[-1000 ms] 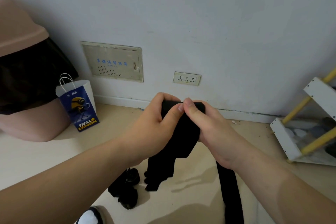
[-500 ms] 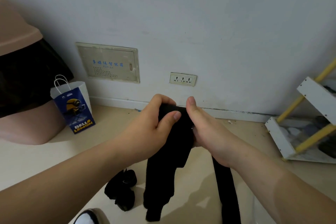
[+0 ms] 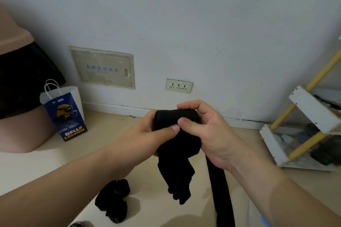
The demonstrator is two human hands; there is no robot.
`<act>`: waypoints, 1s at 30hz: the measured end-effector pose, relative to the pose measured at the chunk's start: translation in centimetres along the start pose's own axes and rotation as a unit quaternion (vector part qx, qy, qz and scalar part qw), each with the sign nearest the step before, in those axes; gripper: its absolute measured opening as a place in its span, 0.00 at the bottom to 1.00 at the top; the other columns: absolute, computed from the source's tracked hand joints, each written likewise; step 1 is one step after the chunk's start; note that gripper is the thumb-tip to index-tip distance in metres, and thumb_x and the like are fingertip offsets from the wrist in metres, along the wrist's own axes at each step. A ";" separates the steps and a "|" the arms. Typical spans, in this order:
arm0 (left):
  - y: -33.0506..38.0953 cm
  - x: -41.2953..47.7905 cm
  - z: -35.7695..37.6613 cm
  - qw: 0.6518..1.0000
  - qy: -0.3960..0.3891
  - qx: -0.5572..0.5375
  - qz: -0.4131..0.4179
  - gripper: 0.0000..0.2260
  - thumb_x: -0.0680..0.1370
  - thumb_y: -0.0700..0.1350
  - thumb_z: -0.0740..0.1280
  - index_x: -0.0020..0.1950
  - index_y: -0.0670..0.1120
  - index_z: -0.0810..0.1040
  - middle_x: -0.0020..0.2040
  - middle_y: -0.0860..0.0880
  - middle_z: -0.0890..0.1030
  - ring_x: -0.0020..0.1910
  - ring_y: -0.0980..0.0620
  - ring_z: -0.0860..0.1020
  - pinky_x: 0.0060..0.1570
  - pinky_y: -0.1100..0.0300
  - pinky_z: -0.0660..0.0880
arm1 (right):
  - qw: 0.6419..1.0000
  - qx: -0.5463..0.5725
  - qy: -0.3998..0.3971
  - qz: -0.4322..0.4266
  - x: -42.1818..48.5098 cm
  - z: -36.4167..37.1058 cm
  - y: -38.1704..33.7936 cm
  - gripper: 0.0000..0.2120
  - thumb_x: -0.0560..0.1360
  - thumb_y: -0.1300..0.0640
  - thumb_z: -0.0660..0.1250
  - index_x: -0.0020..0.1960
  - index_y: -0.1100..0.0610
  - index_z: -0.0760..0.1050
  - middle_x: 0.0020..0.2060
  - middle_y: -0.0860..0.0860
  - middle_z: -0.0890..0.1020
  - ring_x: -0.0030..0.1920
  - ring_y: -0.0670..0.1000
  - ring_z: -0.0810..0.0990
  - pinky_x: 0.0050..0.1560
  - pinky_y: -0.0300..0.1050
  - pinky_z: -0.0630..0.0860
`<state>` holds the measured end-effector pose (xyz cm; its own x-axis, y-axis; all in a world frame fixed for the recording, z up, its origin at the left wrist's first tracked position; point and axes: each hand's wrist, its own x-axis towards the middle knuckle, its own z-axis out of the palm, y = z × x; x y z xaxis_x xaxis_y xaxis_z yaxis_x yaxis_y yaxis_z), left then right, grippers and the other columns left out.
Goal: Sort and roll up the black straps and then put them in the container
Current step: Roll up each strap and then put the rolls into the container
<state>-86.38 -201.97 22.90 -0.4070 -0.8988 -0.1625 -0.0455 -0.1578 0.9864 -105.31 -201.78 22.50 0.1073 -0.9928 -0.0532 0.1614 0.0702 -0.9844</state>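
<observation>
I hold a black strap [image 3: 177,145] up in front of me, its top end wound into a thick roll between both hands. My left hand [image 3: 147,134] grips the roll from the left, thumb on its front. My right hand [image 3: 206,131] curls round it from the right, fingers over the top and thumb pressed on the front. The loose tail hangs down below the hands. A second black strap [image 3: 221,193] hangs or lies straight beneath my right wrist. On the floor lie rolled black straps [image 3: 114,201].
A blue and white paper bag [image 3: 64,114] stands on the floor at left, beside a pink bin with a black liner [image 3: 16,83]. A white and yellow rack [image 3: 304,131] stands at right. The wall carries a panel [image 3: 103,68] and a socket [image 3: 178,86].
The roll has grown thicker and the hanging tail shorter. My right fingers have moved over the top of the roll. The view has shifted slightly.
</observation>
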 end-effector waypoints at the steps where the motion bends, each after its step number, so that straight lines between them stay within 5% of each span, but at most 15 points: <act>1: 0.2 0.0 -0.1 1.000 -0.011 -0.013 -0.006 0.18 0.81 0.56 0.70 0.68 0.52 0.78 0.60 0.48 0.87 0.60 0.49 0.85 0.65 0.41 0.80 | 1.000 0.003 -0.005 -0.011 0.1 -0.1 0.0 0.14 0.72 0.68 0.76 0.50 0.50 0.85 0.48 0.54 0.85 0.49 0.53 0.85 0.49 0.45 0.82; 4: 0.5 0.2 -0.4 1.000 -0.004 0.000 -0.011 0.21 0.81 0.66 0.64 0.67 0.55 0.80 0.60 0.50 0.87 0.60 0.50 0.85 0.64 0.44 0.80 | 0.999 -0.007 -0.007 -0.030 0.2 0.0 -0.1 0.18 0.66 0.69 0.77 0.46 0.48 0.87 0.46 0.53 0.86 0.49 0.51 0.85 0.51 0.44 0.82; 9: 0.1 0.5 -0.2 0.995 0.067 0.061 0.033 0.15 0.81 0.64 0.67 0.60 0.56 0.79 0.52 0.52 0.87 0.54 0.51 0.85 0.54 0.53 0.82 | 1.000 0.005 0.007 -0.011 0.3 0.1 -0.1 0.24 0.65 0.76 0.77 0.53 0.50 0.87 0.47 0.53 0.87 0.51 0.54 0.85 0.51 0.46 0.82; 12: 0.5 0.5 -0.4 0.994 0.084 0.026 0.063 0.16 0.76 0.62 0.69 0.60 0.55 0.80 0.52 0.50 0.87 0.54 0.50 0.86 0.53 0.52 0.82 | 0.996 0.069 -0.041 0.044 0.1 0.2 -0.5 0.26 0.69 0.63 0.77 0.67 0.56 0.81 0.56 0.59 0.86 0.56 0.57 0.87 0.55 0.51 0.82; 16: 0.8 0.1 -0.8 0.994 0.068 0.037 0.083 0.10 0.82 0.55 0.69 0.62 0.56 0.77 0.53 0.50 0.86 0.55 0.47 0.85 0.59 0.45 0.83 | 0.994 0.002 -0.084 0.073 -0.2 0.6 -0.5 0.24 0.82 0.43 0.67 0.69 0.59 0.80 0.66 0.64 0.82 0.64 0.62 0.84 0.68 0.63 0.76; 21: 0.4 0.0 -1.1 0.986 0.045 0.110 0.119 0.13 0.80 0.52 0.69 0.65 0.56 0.74 0.53 0.51 0.84 0.55 0.48 0.85 0.58 0.42 0.82 | 0.988 -0.120 -0.042 0.091 0.2 1.0 0.5 0.35 0.73 0.23 0.65 0.68 0.47 0.79 0.62 0.52 0.86 0.65 0.56 0.84 0.73 0.65 0.74; 27: -0.6 0.3 -0.3 0.957 0.070 0.216 0.181 0.13 0.84 0.46 0.67 0.67 0.53 0.69 0.51 0.56 0.81 0.48 0.59 0.81 0.48 0.64 0.77 | 0.990 -0.091 -0.035 0.104 -0.1 1.5 0.1 0.30 0.79 0.28 0.61 0.68 0.50 0.80 0.60 0.53 0.87 0.63 0.55 0.86 0.70 0.60 0.77; 30: -1.1 0.4 0.2 0.936 0.076 0.267 0.215 0.15 0.84 0.48 0.65 0.69 0.53 0.66 0.55 0.57 0.79 0.52 0.59 0.80 0.51 0.61 0.77 | 0.991 -0.060 -0.034 0.113 -0.2 1.6 -0.2 0.31 0.81 0.29 0.61 0.70 0.52 0.78 0.61 0.56 0.87 0.63 0.58 0.86 0.70 0.65 0.77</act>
<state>-86.64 -202.08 21.79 -0.3607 -0.8861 0.2909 -0.3738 0.4231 0.8254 -103.77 -201.43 22.96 0.1935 -0.9443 -0.2663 0.0084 0.2730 -0.9620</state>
